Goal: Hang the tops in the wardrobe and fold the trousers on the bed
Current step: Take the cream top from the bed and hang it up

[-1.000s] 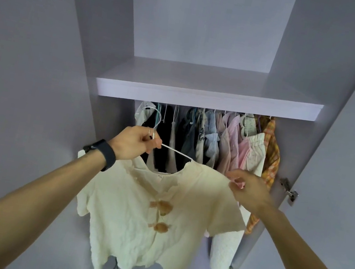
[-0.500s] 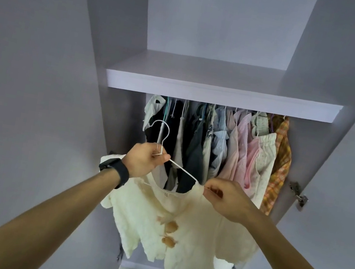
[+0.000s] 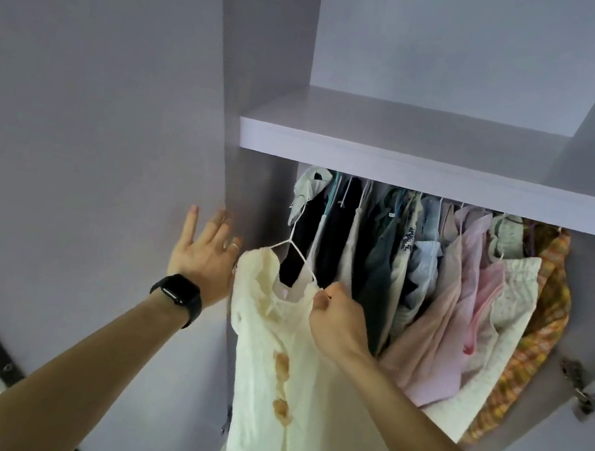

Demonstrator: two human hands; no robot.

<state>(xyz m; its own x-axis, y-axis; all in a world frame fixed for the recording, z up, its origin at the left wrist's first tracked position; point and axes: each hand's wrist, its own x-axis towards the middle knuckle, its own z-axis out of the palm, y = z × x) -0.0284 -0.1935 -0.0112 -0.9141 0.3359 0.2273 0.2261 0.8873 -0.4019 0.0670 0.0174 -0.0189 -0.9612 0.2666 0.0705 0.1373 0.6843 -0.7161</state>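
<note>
2 hands (image 3: pixel 203 252) (image 3: pixel 336 325), 1 cream top (image 3: pixel 267 343), 1 hanger (image 3: pixel 290 241), 1 blk watch (image 3: pixel 177 290).

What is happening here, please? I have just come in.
A person is hanging a cream top in the wardrobe. The right hand pinches the top at the shoulder, over the white hanger. The hanger's hook points up to the left end of the row of clothes under the shelf. The rail is hidden, so I cannot tell if it is hooked. The left hand is open by the wardrobe's left side and holds nothing.
</note>
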